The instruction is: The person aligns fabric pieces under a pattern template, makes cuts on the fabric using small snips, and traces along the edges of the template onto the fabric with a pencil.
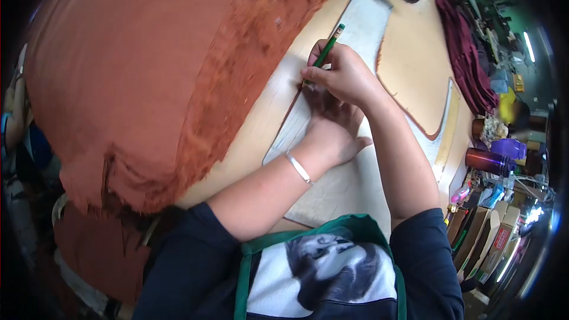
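Note:
A green pencil (329, 47) is held in my right hand (344, 74), its lower end near the edge of a pale grey-white flat template (317, 186). My left hand (332, 124) lies spread on that template, partly under my right hand, with the thumb stretched out to the right. A silver bracelet (298, 167) is round my left wrist. Left of the template a big reddish-brown leather hide (136, 65) with a rough, ragged edge covers much of the pale work surface (252, 136).
Another tan panel (412, 53) with a dark edge lies at the right. Maroon cloth (462, 53), a dark tumbler (487, 161) and cardboard boxes (489, 237) stand along the right side. At the far left another person's arm (16, 112) shows.

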`<state>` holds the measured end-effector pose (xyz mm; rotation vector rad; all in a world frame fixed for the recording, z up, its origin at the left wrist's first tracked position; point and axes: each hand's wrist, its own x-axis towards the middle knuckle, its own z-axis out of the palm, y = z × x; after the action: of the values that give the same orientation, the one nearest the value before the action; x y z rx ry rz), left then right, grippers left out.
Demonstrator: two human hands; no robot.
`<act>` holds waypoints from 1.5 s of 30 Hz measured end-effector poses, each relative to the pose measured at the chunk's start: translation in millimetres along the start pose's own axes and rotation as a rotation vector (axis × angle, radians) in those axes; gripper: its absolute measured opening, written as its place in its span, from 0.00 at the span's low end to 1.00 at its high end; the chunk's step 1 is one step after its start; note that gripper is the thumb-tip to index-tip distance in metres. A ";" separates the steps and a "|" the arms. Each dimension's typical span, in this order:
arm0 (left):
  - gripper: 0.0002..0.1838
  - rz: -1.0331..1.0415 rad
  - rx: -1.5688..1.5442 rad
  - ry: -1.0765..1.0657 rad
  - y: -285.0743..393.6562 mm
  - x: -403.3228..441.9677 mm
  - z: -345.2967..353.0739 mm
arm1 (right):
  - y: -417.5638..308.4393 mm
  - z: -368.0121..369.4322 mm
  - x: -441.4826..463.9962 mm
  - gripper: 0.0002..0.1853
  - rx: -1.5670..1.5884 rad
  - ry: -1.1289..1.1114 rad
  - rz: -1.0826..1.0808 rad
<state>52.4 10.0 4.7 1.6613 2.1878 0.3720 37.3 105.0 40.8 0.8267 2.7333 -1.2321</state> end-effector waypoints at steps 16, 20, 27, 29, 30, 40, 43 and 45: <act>0.40 0.132 -0.104 0.106 -5.8 -1.4 5.5 | 61.2 -62.8 77.6 0.09 -0.105 0.453 -0.136; 0.40 0.088 -0.077 0.032 -3.8 -1.1 -0.8 | 19.4 -18.0 17.6 0.08 -0.237 0.329 -0.162; 0.32 0.233 -0.003 0.285 -14.1 -7.0 11.5 | -20.8 62.9 -67.4 0.10 -0.599 0.328 -0.006; 0.35 0.209 0.053 0.280 -12.7 -3.9 18.3 | -25.0 51.2 -64.4 0.09 -0.467 0.178 -0.078; 0.37 0.192 0.126 0.298 -12.0 0.7 27.9 | -21.5 40.3 -55.4 0.08 -0.354 0.071 -0.137; 0.40 0.135 -0.152 0.131 -7.7 -1.9 6.9 | 88.3 -89.3 101.0 0.07 0.379 0.248 -0.036; 0.40 0.139 -0.154 0.107 -7.7 0.2 3.2 | 100.5 -111.0 132.4 0.08 0.343 0.415 -0.034; 0.40 0.137 -0.157 0.099 -7.8 -0.7 3.5 | 105.2 -116.5 141.4 0.08 0.328 0.428 -0.015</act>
<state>47.4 7.2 -1.6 1.7430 2.0590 0.6588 -12.3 308.7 14.6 1.2313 2.8880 -1.7163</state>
